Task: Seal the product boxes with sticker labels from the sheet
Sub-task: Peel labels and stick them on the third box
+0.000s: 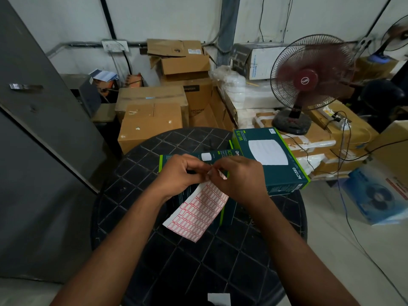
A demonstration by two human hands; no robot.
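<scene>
Red-printed sticker sheet [197, 212] hung over a teal box [183, 159] on the black table [220, 261], left hand [178, 175] and right hand [239, 180] pinched together at its top edge, second box [271, 157] just beside.

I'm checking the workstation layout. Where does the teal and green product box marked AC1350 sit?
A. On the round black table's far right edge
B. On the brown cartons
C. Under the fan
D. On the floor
A: the teal and green product box marked AC1350 rests on the round black table at its far right edge.
</scene>
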